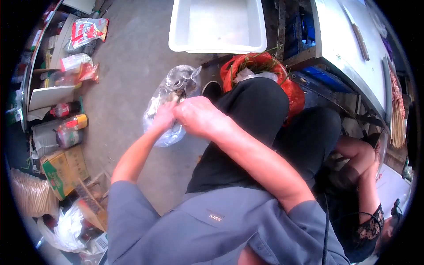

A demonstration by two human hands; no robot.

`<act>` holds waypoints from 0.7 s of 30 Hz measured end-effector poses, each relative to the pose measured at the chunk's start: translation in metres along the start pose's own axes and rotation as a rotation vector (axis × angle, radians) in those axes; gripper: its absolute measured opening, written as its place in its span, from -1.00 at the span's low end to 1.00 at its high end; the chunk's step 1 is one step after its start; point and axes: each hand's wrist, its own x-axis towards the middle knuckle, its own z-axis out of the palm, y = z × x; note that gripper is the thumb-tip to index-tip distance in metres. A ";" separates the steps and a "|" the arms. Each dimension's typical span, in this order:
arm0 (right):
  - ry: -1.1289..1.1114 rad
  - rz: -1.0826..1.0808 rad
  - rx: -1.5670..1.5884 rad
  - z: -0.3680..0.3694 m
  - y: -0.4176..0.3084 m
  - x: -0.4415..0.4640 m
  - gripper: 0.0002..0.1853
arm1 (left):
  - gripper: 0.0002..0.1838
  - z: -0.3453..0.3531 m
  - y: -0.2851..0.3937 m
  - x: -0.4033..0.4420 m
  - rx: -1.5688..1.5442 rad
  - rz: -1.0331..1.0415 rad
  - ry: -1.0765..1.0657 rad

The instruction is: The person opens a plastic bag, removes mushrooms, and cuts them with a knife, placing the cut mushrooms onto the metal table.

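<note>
Currently I log one clear, crinkled plastic bag (170, 86), glossy and slack, with dark contents (191, 85), over the smooth grey concrete floor (128, 62), left of the person's knees (265, 95). One white, rectangular plastic tub (218, 47) with rounded corners lies beyond; one red, creased plastic bag (294, 95) holds green stalks (254, 65). The clear bag's long axis slants lower left to upper right, its dark-filled end pointing away from the person. Left hand (165, 115): fingers partly extended at the bag; grip hidden, I cannot tell. Right hand (196, 115): curled, beside the left; its hold, likewise hidden.
</note>
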 end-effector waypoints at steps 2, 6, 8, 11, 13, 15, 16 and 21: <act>0.057 0.029 0.053 0.002 0.001 0.000 -0.91 | -0.58 -0.023 0.017 -0.005 0.112 0.025 0.099; 0.138 0.020 0.075 -0.012 0.001 0.001 -0.94 | -0.60 -0.065 0.043 -0.024 -0.280 -0.022 0.440; 0.188 0.018 0.070 -0.011 0.004 0.005 -0.93 | -0.65 -0.081 0.048 -0.031 -0.960 -0.191 0.605; 0.264 0.009 0.092 -0.023 0.001 0.003 -0.88 | -0.67 -0.109 0.067 -0.040 -1.224 -0.219 0.667; 0.343 0.014 0.109 -0.029 -0.002 0.001 -0.87 | -0.67 -0.127 0.086 -0.041 -1.324 -0.150 0.677; 0.364 0.013 0.120 -0.036 -0.007 -0.005 -0.91 | -0.67 -0.143 0.099 -0.037 -1.426 -0.071 0.673; 0.453 0.002 0.283 -0.037 -0.010 -0.010 -0.91 | -0.67 -0.152 0.104 -0.033 -1.428 -0.011 0.673; 0.577 0.030 0.709 -0.057 -0.023 -0.041 -0.82 | -0.67 -0.202 0.149 0.005 -1.469 0.238 0.681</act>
